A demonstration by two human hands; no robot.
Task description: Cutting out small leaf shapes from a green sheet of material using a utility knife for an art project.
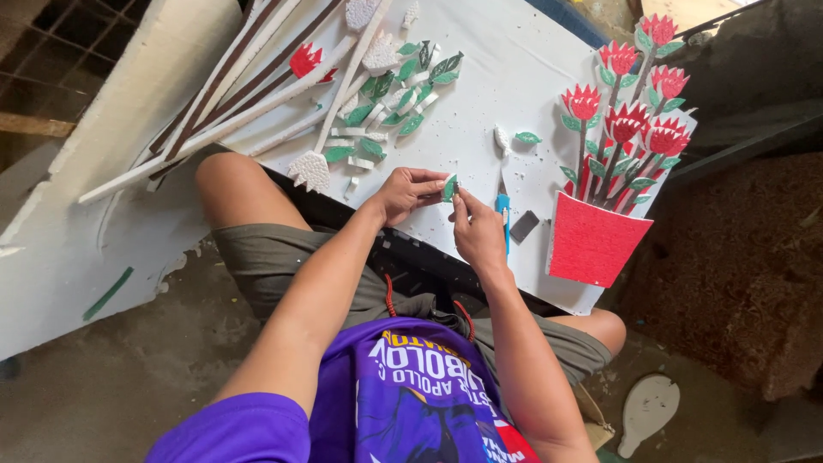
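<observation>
Both hands meet over the near edge of the white worktop (514,77): the left hand (403,193) has its grip pinching a small green foam leaf (449,187), and the right hand (478,233) has its fingertips pressed together on the leaf's lower edge. Handling so small a piece probably goes best with a light pinch at the rim, kept low over the worktop near the blue craft knife (503,206). The red foam pot (593,243) at the right edge holds red flowers (626,120) on dark stems, and loose green leaves (403,86) lie toward the far edge.
</observation>
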